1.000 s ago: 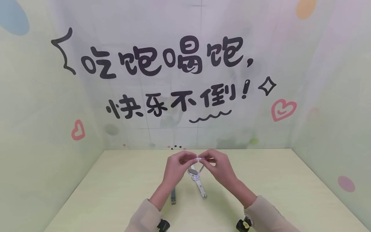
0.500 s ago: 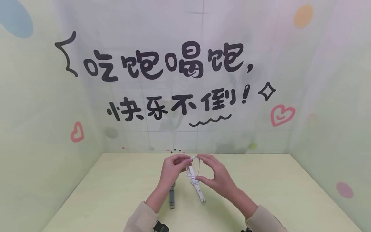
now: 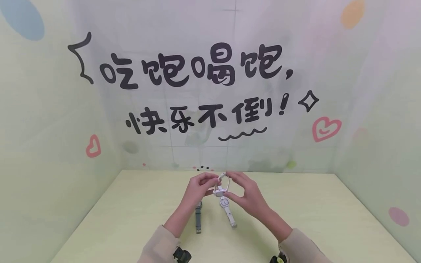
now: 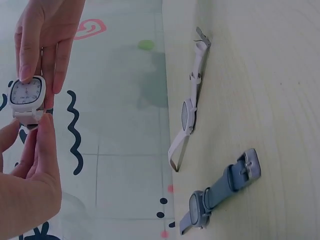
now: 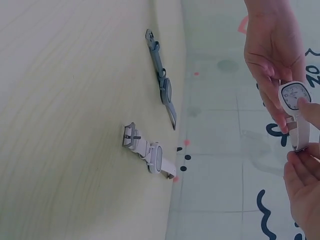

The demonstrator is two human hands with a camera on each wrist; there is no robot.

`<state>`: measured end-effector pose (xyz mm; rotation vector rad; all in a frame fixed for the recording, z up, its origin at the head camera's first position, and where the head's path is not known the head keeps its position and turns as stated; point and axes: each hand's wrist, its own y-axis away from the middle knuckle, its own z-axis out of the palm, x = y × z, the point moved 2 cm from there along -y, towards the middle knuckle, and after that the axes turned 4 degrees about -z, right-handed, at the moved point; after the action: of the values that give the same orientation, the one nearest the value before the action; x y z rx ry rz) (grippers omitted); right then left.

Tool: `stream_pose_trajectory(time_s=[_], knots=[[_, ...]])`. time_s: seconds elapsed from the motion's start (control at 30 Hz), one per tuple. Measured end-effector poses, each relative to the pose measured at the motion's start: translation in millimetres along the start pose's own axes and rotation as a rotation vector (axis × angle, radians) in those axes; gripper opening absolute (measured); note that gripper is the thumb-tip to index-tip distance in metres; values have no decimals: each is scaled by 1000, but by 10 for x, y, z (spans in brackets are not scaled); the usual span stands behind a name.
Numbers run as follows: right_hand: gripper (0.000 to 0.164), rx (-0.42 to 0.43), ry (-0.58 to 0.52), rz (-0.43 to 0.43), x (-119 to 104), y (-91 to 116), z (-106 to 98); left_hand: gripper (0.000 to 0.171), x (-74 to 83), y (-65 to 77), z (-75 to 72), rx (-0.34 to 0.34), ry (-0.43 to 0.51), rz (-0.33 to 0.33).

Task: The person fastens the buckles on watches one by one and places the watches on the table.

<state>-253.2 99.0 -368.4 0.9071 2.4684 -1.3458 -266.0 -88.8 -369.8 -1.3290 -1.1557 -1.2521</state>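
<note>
A white wristwatch [image 3: 220,193], its strap bent into a loop, is held between both hands above the table. My left hand [image 3: 196,190] pinches one side of the strap with thumb and fingers. My right hand [image 3: 250,195] spans the loop, its thumb on the watch face and its fingertips at the top of the strap. In the left wrist view the dial of the held watch [image 4: 26,93] faces the camera. The right wrist view shows the strap of the same watch [image 5: 300,132] between the hands; part of the strap is hidden by fingers.
Just below the hands a second white wristwatch [image 3: 225,206] lies on the pale wooden table [image 3: 131,219]. A grey-blue wristwatch [image 3: 198,217] lies to its left, partly behind the left hand. Printed fabric walls [image 3: 276,153] enclose the table at the back and sides.
Both hands were pinching the strap close together at the top. The right hand has since spread, its thumb moving down to the watch face, and the held watch has tilted and turned slightly.
</note>
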Motion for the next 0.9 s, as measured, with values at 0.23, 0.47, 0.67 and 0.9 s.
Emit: stream_pose_trajectory(time_s=[0.23, 0.47, 0.67, 0.9], knots=[[56, -17, -189, 133, 74, -80, 44, 44, 1, 2, -165, -186, -108, 30], [56, -68, -276, 243, 110, -165, 127, 55, 0, -46, -345, -335, -220, 77], [55, -125, -286, 249, 124, -257, 186, 50, 20, -116, -425, -295, -260, 89], [54, -221, -287, 262, 217, -324, 242, 47, 8, -176, -447, -230, -336, 64]])
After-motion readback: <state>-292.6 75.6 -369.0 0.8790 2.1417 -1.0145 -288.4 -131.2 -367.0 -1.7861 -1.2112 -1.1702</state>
